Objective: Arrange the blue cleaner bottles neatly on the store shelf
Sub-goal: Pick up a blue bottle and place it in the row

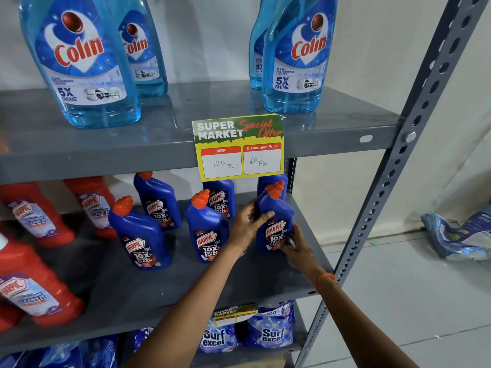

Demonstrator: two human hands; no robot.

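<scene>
Both hands clasped on one blue Harpic bottle (276, 221) at the right end of the middle shelf (186, 282): left hand (248, 224) wrapped round its shoulder, right hand (296, 244) gripping its lower label. Upright, base on the shelf. Just behind it, another blue bottle (273, 180). Left of the hands, four more blue bottles (207, 229) in two staggered rows. Farther left, red Harpic bottles (37, 216). Above, a price card (239, 147) and pale Colin bottles (295, 57).

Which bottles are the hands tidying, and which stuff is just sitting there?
Being tidied: blue Harpic bottles, one held by left hand and right hand.

Just there: red Harpic bottles, Colin bottles, price sign, Surf Excel packs.
</scene>
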